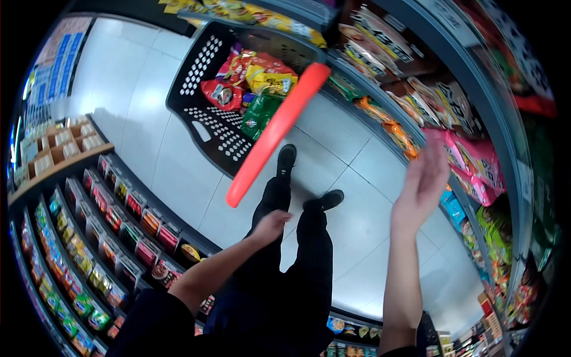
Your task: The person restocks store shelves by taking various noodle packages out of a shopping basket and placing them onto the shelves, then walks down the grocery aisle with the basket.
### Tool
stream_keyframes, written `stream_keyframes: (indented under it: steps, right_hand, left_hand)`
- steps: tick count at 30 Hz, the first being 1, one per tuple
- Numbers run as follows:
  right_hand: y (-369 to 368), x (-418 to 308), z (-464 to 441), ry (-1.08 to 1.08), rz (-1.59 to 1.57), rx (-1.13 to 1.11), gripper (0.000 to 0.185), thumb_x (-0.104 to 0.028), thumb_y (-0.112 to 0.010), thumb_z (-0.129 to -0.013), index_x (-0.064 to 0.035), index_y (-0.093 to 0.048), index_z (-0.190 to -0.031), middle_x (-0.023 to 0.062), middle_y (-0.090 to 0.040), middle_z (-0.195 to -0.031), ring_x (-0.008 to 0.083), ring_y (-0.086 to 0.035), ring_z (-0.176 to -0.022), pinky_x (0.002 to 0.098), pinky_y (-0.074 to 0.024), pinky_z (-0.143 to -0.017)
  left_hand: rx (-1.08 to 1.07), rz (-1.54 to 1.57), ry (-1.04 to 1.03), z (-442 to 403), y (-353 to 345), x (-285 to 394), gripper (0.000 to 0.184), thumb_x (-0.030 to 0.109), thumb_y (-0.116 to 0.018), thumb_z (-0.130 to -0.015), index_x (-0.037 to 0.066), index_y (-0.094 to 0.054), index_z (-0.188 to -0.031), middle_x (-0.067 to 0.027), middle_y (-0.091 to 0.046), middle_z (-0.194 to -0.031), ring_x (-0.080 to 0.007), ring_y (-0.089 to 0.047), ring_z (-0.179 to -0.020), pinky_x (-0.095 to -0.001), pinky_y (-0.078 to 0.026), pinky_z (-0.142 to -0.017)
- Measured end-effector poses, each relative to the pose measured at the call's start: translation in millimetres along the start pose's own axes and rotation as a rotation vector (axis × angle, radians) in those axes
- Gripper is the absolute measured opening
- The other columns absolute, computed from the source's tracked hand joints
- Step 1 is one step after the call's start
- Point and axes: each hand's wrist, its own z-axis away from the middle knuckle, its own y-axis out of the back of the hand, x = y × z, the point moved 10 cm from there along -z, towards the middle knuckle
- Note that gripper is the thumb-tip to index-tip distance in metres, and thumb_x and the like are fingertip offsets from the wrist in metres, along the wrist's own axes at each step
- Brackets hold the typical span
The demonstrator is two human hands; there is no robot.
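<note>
My right hand (pixel 421 181) is raised at the shelf on the right, its fingers stretched out and slightly blurred. Its fingertips overlap the edge of a pink snack bag (pixel 476 169); whether they touch it I cannot tell. My left hand (pixel 272 227) hangs before my thigh with fingers curled, and nothing shows in it. Beyond my feet a black shopping basket (pixel 205 107) with a red handle (pixel 276 137) holds several snack bags, among them a red bag (pixel 223 95), a yellow bag (pixel 267 78) and a green bag (pixel 262 114).
Shelves of bagged snacks (pixel 410 98) run along the right side. On the left stands a tiered rack (pixel 119 238) of small packages, with a wooden divided tray (pixel 59 146) on top. Pale floor tiles (pixel 369 196) lie between them.
</note>
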Motion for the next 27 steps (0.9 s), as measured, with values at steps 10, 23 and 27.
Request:
stream_keyframes:
  steps: [10, 23, 27]
  right_hand:
    - [-213, -114, -13, 0.696, 0.431, -0.667, 0.008, -0.010, -0.059, -0.080, -0.0078, -0.065, -0.085, 0.0060, -0.064, -0.077, 0.0254, -0.059, -0.075, 0.0455, -0.0362, -0.100]
    - [-216, -100, -9, 0.638, 0.506, -0.620, 0.030, -0.028, -0.043, -0.087, -0.0123, -0.061, -0.069, 0.0001, -0.062, -0.070, 0.0199, -0.055, -0.074, 0.0468, -0.0343, -0.095]
    - [-218, -97, -10, 0.606, 0.541, -0.630, 0.030, -0.029, -0.042, -0.089, -0.0128, -0.062, -0.073, -0.0005, -0.062, -0.072, 0.0198, -0.056, -0.077, 0.0468, -0.0336, -0.096]
  left_hand:
    - [0.656, -0.128, -0.264, -20, 317, 95, 0.016, -0.006, -0.044, -0.086, 0.002, -0.054, -0.075, -0.0045, -0.052, -0.068, -0.0143, -0.051, -0.066, -0.0273, -0.043, -0.062]
    - [0.250, -0.520, 0.212, -318, 252, -19, 0.053, 0.031, -0.071, -0.078, 0.007, -0.053, -0.122, -0.0153, -0.059, -0.115, -0.0333, -0.056, -0.110, -0.0419, -0.046, -0.093]
    - [0.088, -0.523, 0.297, -309, 231, -22, 0.043, 0.034, -0.067, -0.081, 0.009, -0.055, -0.114, -0.0145, -0.059, -0.111, -0.0348, -0.058, -0.105, -0.0451, -0.049, -0.084]
